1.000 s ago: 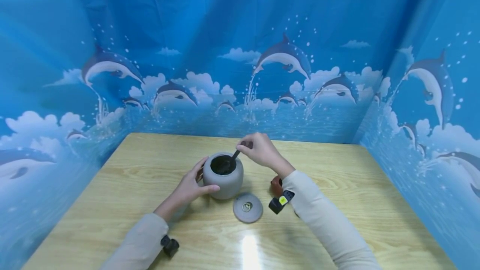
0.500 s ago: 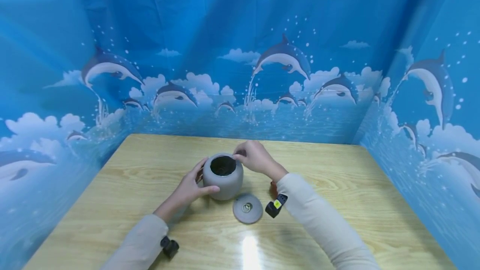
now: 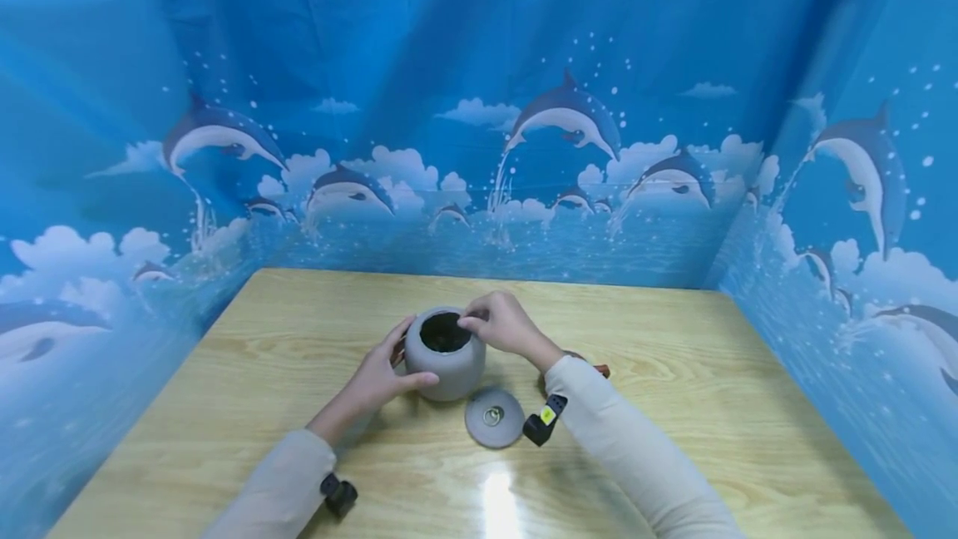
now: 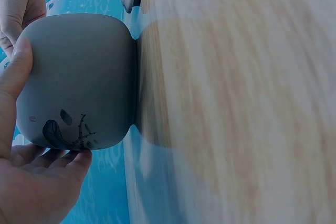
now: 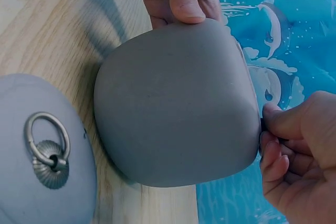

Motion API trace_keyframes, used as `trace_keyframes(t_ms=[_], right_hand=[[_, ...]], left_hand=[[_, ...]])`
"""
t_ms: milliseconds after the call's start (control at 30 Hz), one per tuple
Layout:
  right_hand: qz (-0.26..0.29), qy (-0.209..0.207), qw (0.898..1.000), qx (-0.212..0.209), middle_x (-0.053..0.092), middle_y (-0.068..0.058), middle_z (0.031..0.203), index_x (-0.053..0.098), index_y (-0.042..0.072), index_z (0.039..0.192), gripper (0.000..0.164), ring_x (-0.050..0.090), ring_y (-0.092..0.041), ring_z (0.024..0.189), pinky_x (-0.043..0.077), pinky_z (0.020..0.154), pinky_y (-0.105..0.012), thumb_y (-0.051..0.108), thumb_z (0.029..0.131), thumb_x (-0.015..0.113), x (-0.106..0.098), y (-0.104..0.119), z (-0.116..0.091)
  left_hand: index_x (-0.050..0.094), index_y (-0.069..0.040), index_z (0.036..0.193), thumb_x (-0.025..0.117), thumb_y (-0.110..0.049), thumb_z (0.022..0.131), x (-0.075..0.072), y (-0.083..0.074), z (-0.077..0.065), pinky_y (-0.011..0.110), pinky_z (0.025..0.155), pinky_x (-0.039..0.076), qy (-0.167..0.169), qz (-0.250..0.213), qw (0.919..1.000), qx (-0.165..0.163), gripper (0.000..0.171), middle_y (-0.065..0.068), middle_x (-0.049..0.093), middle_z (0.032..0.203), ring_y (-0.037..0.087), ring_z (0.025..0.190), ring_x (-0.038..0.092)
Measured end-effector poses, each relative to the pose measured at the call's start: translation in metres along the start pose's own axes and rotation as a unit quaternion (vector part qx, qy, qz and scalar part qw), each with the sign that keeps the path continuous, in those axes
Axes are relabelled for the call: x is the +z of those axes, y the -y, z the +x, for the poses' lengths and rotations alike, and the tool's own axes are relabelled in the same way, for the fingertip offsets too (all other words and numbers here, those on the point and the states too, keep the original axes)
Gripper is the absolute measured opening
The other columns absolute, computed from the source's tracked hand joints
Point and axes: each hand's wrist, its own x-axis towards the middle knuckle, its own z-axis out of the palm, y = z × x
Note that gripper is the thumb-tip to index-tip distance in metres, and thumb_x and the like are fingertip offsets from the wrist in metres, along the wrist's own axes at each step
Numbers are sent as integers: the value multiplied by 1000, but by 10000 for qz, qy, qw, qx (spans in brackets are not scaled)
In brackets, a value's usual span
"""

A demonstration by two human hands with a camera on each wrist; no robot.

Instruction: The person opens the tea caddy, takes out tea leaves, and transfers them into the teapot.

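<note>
Jar point(image 3: 449, 374) stands on the desk point(image 3: 711, 406), uncovered, and your left hand point(image 3: 382, 373) holds it steady, curled round its side. At its mouth, your right hand point(image 3: 509, 323) pinches a dark thing point(image 5: 264, 125), mostly hidden by your grip. Uncovering is done: the lid point(image 3: 496, 432) lies just beside the jar. You seem midway through the work at the mouth; how much is left, the dark inside does not tell. A reddish thing point(image 3: 602, 371), mostly behind your right sleeve point(image 3: 621, 439), appears unused for now.
</note>
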Motion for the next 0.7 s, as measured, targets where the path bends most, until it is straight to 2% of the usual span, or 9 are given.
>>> trace_keyframes(t_ms=[267, 433, 633, 700], right_hand=[[853, 13, 9942, 657, 72, -3, 90, 75, 8, 98, 17, 62, -11, 76, 54, 63, -25, 21, 94, 63, 1, -6, -2], [1399, -47, 9827, 1211, 71, -4, 93, 74, 7, 101, 20, 63, -13, 79, 56, 70, -31, 22, 94, 62, 1, -6, -4], [1978, -224, 9678, 1543, 68, -8, 82, 70, -1, 103, 24, 63, -14, 72, 57, 79, -43, 18, 97, 58, -1, -9, -7], [2213, -233, 9610, 1641, 68, -9, 82, 69, -3, 106, 24, 64, -13, 73, 58, 80, -42, 17, 98, 56, -3, -9, -8]], left_hand=[[18, -16, 154, 84, -45, 68, 1, 0, 0, 47, 115, 28, -19, -10, 10000, -5, 113, 7, 21, 158, 32, 142, 27], [18, -16, 154, 84, -44, 68, 1, -1, 0, 47, 115, 28, -21, -17, 10000, 10, 113, 8, 21, 158, 32, 142, 26], [18, -16, 154, 85, -44, 68, 1, -1, 1, 45, 114, 29, -42, 49, 10000, -11, 113, 8, 21, 158, 32, 142, 27], [18, -17, 154, 85, -44, 67, 1, -1, 1, 45, 114, 29, -60, 66, 10000, -33, 113, 8, 21, 158, 32, 141, 28]])
